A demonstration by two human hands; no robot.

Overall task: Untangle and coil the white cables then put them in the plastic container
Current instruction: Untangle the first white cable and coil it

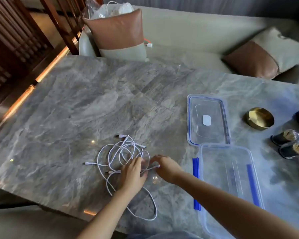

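A tangle of white cables (118,153) lies on the grey marble table (76,104), with one long loop trailing toward the near edge. My left hand (133,173) rests on the tangle's right side, fingers spread over the strands. My right hand (166,167) is just to its right and pinches a cable end between thumb and fingers. The clear plastic container (228,183) with blue clips stands open to the right of my hands. Its clear lid (207,120) lies flat behind it.
A gold bowl (259,118) and two dark jars (290,144) sit at the table's right side. Behind the table is a sofa with a brown and grey cushion (118,34) and a second cushion (264,56). Dark wooden slats stand at the left.
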